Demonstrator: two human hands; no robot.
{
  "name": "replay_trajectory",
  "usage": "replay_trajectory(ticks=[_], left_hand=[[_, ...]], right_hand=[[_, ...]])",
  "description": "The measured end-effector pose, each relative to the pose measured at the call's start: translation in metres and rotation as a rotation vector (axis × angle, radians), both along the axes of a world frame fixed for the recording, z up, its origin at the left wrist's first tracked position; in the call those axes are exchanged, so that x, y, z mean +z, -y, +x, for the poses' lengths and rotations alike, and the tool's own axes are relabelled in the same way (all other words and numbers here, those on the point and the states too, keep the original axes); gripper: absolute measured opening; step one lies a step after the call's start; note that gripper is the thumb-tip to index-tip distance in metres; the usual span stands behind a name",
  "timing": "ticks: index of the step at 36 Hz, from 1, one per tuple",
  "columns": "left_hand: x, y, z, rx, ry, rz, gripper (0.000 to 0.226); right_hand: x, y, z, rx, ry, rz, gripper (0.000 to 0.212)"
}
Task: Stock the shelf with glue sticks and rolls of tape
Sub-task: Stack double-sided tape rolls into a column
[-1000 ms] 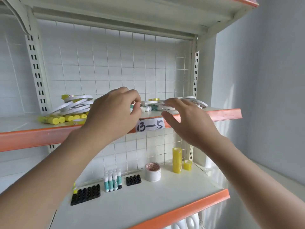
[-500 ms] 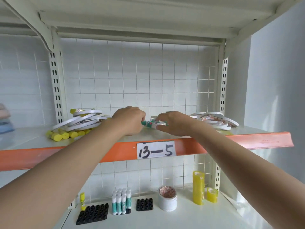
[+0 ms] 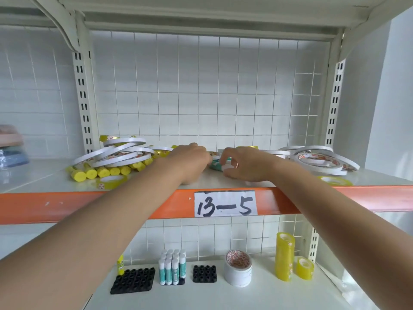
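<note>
Both hands reach onto the upper shelf (image 3: 67, 204) labelled 13-5. My right hand (image 3: 243, 164) pinches a green and white glue stick (image 3: 218, 164) lying on the shelf. My left hand (image 3: 190, 159) rests curled beside it, fingers at the stick's other end; what it holds is hidden. A pile of thin white tape rolls (image 3: 118, 153) lies left over yellow glue sticks (image 3: 102, 171). More white tape rolls (image 3: 319, 158) lie at the right.
On the lower shelf (image 3: 223, 296) stand two black holders (image 3: 134, 280), several green-white glue sticks (image 3: 172, 267), a white tape stack (image 3: 238, 268) and yellow tape stacks (image 3: 285, 256). A yellow tape roll (image 3: 335, 180) lies on the upper shelf at right. Folded cloth (image 3: 11, 146) sits far left.
My view has come closer and risen toward the upper shelf. Both hands have gone from above the shelf edge down onto the glue sticks at its middle.
</note>
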State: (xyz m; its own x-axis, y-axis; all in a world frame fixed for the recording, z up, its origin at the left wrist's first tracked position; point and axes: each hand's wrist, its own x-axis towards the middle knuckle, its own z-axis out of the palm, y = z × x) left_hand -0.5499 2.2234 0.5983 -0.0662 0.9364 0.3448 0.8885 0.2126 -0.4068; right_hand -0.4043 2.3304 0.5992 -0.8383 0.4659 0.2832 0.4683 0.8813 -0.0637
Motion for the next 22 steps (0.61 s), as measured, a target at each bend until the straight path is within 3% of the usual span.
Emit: replay_trajectory(ticks=[8,14,18,22], left_hand=[[-0.001,-0.001,-0.01,0.034,0.127,0.01,0.02],[0.003,0.006,-0.005,0.044,0.071,0.022,0.024],[0.007,0.008,0.0,-0.077,0.094,0.163,0.01],[0.013,0.023,0.013,-0.177,0.313,0.407,0.02]], right_hand=[[-0.002,0.003,0.003,-0.005,-0.086,0.005,0.021],[-0.003,0.007,0.006,-0.023,-0.201,-0.035,0.025],[0.0,0.008,0.012,0.013,-0.381,-0.015,0.018],[0.004,0.017,0.016,0.076,-0.56,-0.078,0.006]])
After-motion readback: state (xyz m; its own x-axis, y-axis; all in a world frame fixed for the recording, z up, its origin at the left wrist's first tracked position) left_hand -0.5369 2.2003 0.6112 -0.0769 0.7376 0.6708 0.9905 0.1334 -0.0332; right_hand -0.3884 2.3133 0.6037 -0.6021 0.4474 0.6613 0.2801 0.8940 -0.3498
